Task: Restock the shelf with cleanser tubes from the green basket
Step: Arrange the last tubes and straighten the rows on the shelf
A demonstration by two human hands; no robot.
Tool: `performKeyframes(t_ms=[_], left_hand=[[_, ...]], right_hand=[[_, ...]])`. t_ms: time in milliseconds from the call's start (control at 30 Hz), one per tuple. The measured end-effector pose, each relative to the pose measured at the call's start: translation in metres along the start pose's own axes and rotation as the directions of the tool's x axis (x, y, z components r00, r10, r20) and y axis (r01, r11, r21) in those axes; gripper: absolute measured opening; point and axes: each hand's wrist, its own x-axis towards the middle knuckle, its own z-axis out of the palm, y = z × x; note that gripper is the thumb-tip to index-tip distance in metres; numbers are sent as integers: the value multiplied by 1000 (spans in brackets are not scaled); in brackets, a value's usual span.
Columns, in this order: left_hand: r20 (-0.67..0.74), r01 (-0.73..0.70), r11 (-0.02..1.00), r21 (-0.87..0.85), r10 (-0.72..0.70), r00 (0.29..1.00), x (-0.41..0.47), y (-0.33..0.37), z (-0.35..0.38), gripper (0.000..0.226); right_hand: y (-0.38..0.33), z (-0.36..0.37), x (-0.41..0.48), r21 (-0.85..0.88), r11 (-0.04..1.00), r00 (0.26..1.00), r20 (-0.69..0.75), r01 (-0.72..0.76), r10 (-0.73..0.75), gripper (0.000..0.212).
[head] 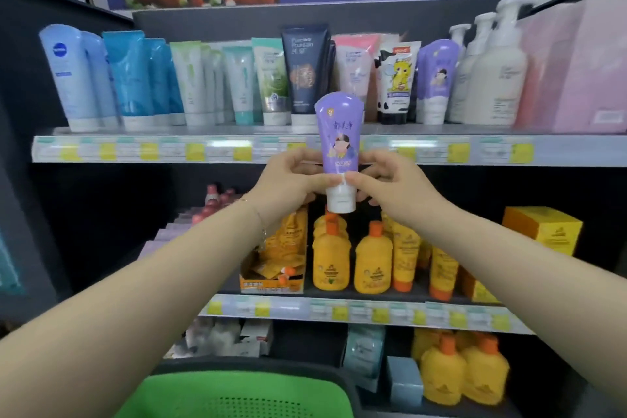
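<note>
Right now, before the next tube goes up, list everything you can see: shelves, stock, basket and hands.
Held cleanser tube: one, purple with white cap, cap down, in front of the top shelf edge.
Matching purple tubes: count unclear, top shelf, right of centre.
Other tubes: many; blue, teal, green, navy, pink, white; top shelf row.
Pump bottles: about three, white, top shelf right.
Pink boxes: count unclear, top shelf far right.
Orange-capped bottles: several, yellow, middle shelf; more on the bottom shelf.
Yellow box: one, middle shelf right.
Green basket: one, bottom centre; contents not visible.
Left hand: grips the tube.
Right hand: grips the tube near the cap.
</note>
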Motion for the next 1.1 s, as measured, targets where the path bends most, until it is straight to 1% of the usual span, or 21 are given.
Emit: performKeyframes(t_ms=[133,300,400,467,600,700,800,900,933,1000,1100], left_hand=[[0,-28,1000,12,28,1000,13,26,29,34],[4,-96,995,7,96,995,31,52,56,34],[-8,-118,993,12,118,993,45,62,70,34],[-12,-138,990,-1,138,990,56,67,77,34],[-25,-151,988,-6,151,988,79,78,91,35],[-24,-149,989,-8,149,989,94,84,101,33],[-25,-157,988,-13,157,987,108,89,109,31],[-21,-165,986,14,165,986,124,93,117,28],[-24,-172,985,26,173,985,130,92,121,28],[-49,-199,977,82,203,978,141,91,128,26],[-75,-214,949,229,237,969,154,87,140,19]], right_hand=[[-1,-37,10,8,1000,999,-43,23,-22,21],[-4,-73,23,12,998,981,-185,60,-56,21],[-7,-88,29,-51,995,967,-237,82,-92,21],[-8,-97,35,-94,992,958,-264,85,-107,20],[-6,-115,52,-87,994,948,-304,73,-96,12],[-3,-127,63,-93,994,946,-316,49,-76,7],[0,-138,73,-69,997,948,-313,39,-58,18],[3,-148,81,-97,995,951,-303,33,-61,17],[3,-151,83,-109,994,952,-301,30,-62,24],[6,-156,89,-140,990,953,-297,12,-53,33],[10,-162,98,-224,974,968,-252,-38,-21,27]])
